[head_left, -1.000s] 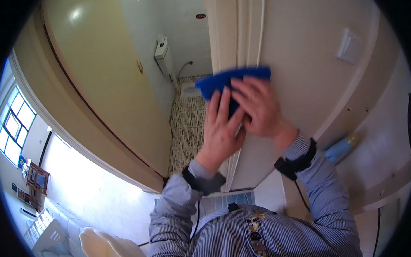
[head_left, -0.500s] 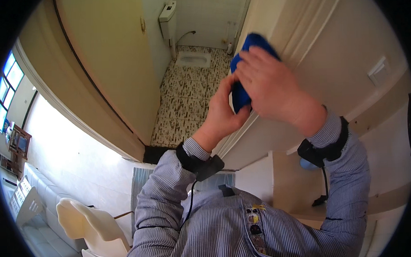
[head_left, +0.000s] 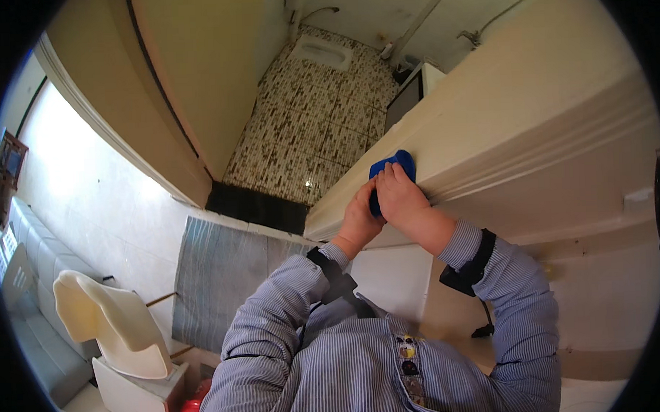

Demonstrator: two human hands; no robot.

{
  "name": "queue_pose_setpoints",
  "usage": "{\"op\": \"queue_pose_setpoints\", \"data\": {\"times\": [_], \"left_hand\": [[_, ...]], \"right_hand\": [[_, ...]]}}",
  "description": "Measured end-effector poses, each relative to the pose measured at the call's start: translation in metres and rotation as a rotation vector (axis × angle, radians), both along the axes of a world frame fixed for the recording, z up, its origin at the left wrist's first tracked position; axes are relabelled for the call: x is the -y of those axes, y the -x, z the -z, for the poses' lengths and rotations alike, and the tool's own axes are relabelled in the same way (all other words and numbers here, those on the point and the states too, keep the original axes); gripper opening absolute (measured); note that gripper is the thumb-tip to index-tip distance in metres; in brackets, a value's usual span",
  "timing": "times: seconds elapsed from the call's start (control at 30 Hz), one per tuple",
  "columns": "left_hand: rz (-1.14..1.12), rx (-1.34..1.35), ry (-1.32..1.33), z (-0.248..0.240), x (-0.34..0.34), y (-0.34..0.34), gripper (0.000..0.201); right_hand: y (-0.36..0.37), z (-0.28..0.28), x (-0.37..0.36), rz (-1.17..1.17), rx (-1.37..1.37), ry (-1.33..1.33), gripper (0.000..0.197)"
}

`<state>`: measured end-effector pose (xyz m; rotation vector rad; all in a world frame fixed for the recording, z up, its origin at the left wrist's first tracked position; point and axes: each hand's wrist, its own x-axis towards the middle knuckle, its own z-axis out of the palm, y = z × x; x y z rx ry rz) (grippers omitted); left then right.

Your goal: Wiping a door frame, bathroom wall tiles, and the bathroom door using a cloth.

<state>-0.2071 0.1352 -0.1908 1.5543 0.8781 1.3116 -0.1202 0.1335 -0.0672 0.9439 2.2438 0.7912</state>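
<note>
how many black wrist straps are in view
2: one left strap over the striped sleeve behind the left hand, and one right strap over the sleeve behind the right hand. Both hands are at the blue cloth.

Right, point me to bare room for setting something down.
The patterned floor is bare between yellowish door, squat toilet and black threshold; so is the grey mat, between threshold and chair. It's crowded at the door frame, where left hand and right hand touch the blue cloth, and lower left, around sofa and white box.
</note>
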Motion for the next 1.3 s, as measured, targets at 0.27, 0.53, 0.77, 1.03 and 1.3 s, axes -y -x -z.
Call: {"op": "queue_pose_setpoints", "data": {"times": [0.27, 0.53, 0.77, 1.03, 1.3], "left_hand": [[-0.038, 0.0, 0.208, 0.085, 0.011, 0.0, 0.065], [-0.118, -0.077, 0.249, 0.172, 0.008, -0.006, 0.053], [-0.086, -0.178, 0.361, 0.251, 0.006, 0.0, 0.049], [-0.049, -0.124, 0.448, 0.273, 0.006, 0.0, 0.055], [-0.105, -0.282, 0.309, 0.166, 0.01, 0.001, 0.046]], "right_hand": [[0.024, 0.058, -0.012, 0.263, 0.031, 0.423, 0.049], [0.014, 0.179, -0.018, 0.203, 0.031, 0.388, 0.044], [0.018, 0.265, -0.022, 0.175, 0.078, 0.474, 0.044], [0.02, 0.289, -0.022, 0.15, 0.134, 0.541, 0.039], [0.004, 0.18, -0.013, 0.003, -0.081, 0.467, 0.027]]}}
